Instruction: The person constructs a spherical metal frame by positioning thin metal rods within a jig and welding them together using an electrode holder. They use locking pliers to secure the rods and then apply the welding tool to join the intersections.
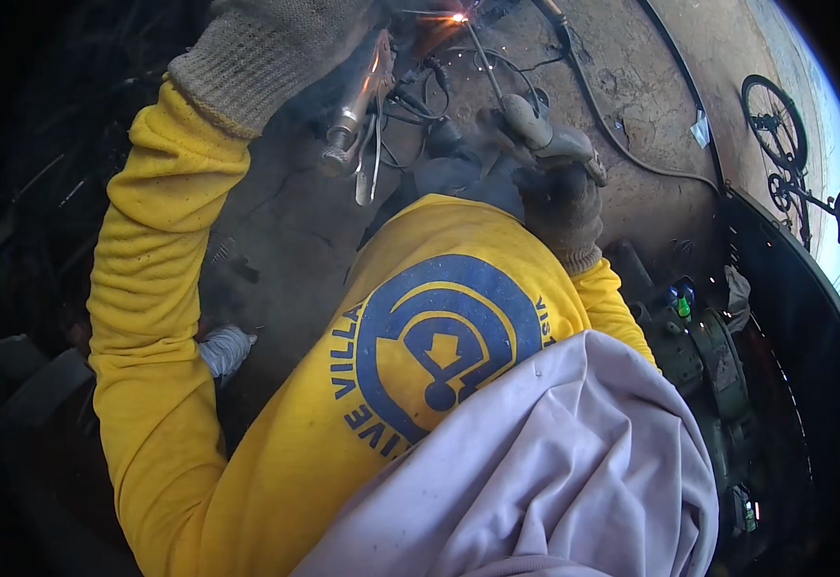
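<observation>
My left hand (280, 48), in a grey knit glove, reaches to the top edge; its fingers are cut off or hidden, so its grip cannot be told. Just right of it, locking pliers (348, 130) hang with their handles toward me. My right hand (564, 212), also gloved, is closed around a grey welding electrode holder (535, 125). A thin welding rod (482, 58) runs up from the holder to a bright arc (458, 17) with orange sparks at the top edge. Smoke and glare hide the metal there.
Cables (598, 115) cross the stained concrete floor (646, 125). A bicycle (785, 154) stands at the far right. Dark green machinery (718, 365) lies near my right elbow. A pale cloth (574, 452) drapes over my front, across the yellow sweatshirt (275, 481).
</observation>
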`<control>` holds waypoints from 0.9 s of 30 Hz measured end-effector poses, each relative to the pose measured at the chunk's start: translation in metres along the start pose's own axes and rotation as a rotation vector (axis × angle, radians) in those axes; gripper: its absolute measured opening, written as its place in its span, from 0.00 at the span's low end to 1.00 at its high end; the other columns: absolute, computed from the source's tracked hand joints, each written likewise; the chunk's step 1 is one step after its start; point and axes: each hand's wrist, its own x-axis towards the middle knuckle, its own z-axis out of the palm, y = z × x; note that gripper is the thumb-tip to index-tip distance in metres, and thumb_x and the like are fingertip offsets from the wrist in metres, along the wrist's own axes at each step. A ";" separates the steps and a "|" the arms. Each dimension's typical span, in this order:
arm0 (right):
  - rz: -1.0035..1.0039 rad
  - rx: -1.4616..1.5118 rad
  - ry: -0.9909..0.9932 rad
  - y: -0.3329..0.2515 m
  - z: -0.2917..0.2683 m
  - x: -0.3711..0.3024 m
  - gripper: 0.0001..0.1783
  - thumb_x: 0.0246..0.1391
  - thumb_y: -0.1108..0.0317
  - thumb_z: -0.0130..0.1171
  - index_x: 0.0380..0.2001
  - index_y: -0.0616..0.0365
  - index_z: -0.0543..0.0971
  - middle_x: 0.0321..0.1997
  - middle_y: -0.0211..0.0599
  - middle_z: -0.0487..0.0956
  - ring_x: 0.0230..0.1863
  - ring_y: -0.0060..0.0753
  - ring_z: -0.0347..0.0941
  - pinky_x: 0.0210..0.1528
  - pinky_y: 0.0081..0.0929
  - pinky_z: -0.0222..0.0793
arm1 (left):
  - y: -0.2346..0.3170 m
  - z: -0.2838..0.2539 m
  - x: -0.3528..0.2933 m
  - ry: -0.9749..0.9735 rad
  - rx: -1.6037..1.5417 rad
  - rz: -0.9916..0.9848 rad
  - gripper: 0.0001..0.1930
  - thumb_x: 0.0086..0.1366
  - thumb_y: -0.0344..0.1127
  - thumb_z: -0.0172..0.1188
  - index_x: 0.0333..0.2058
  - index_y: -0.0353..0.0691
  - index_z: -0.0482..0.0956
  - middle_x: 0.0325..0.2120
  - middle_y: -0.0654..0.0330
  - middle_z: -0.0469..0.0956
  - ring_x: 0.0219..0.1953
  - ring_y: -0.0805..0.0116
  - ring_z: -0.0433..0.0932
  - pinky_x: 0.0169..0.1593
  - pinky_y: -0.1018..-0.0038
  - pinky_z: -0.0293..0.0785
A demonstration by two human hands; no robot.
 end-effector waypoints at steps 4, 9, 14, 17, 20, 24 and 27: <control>-0.029 -0.001 -0.037 0.002 0.001 0.004 0.26 0.44 0.73 0.73 0.49 0.58 0.77 0.46 0.45 0.80 0.46 0.47 0.80 0.46 0.37 0.76 | -0.001 0.000 0.000 0.003 -0.002 0.001 0.23 0.62 0.33 0.62 0.55 0.31 0.74 0.50 0.44 0.79 0.53 0.47 0.79 0.52 0.60 0.78; -0.031 0.001 -0.045 -0.005 -0.002 0.006 0.27 0.44 0.73 0.72 0.49 0.58 0.76 0.47 0.45 0.79 0.46 0.48 0.79 0.47 0.37 0.76 | 0.002 -0.005 0.006 -0.099 0.036 -0.009 0.23 0.61 0.33 0.64 0.54 0.30 0.75 0.50 0.44 0.79 0.55 0.45 0.78 0.53 0.60 0.78; 0.009 0.099 -0.041 -0.005 0.000 0.005 0.27 0.45 0.74 0.73 0.50 0.58 0.75 0.45 0.44 0.79 0.42 0.45 0.80 0.43 0.35 0.77 | -0.002 0.003 0.001 0.043 -0.016 -0.001 0.25 0.60 0.33 0.64 0.54 0.29 0.74 0.50 0.45 0.78 0.56 0.45 0.77 0.54 0.60 0.78; -0.030 0.056 -0.028 -0.005 0.000 0.005 0.27 0.45 0.73 0.73 0.50 0.58 0.75 0.45 0.45 0.79 0.42 0.42 0.80 0.41 0.33 0.78 | -0.001 0.002 0.000 0.015 -0.007 -0.011 0.25 0.60 0.33 0.64 0.55 0.29 0.74 0.51 0.45 0.78 0.56 0.45 0.77 0.55 0.60 0.77; -0.061 0.016 -0.047 -0.011 -0.004 0.012 0.28 0.45 0.74 0.73 0.50 0.58 0.74 0.44 0.44 0.79 0.41 0.41 0.81 0.41 0.33 0.78 | -0.003 0.004 0.000 0.032 -0.014 0.001 0.25 0.59 0.33 0.64 0.55 0.29 0.74 0.51 0.45 0.78 0.55 0.46 0.78 0.55 0.60 0.77; -0.012 0.015 0.000 0.001 0.004 0.002 0.27 0.46 0.72 0.73 0.50 0.58 0.75 0.44 0.44 0.79 0.42 0.45 0.80 0.43 0.36 0.77 | 0.000 -0.007 0.009 -0.090 -0.004 -0.026 0.26 0.59 0.33 0.64 0.56 0.29 0.73 0.50 0.45 0.79 0.53 0.47 0.79 0.55 0.60 0.77; -0.142 -0.159 -0.046 0.000 -0.002 0.011 0.31 0.48 0.62 0.69 0.55 0.58 0.72 0.47 0.48 0.79 0.47 0.57 0.77 0.50 0.48 0.71 | -0.002 -0.006 0.006 -0.055 0.001 -0.016 0.26 0.60 0.33 0.63 0.56 0.29 0.74 0.50 0.45 0.79 0.52 0.48 0.80 0.54 0.60 0.78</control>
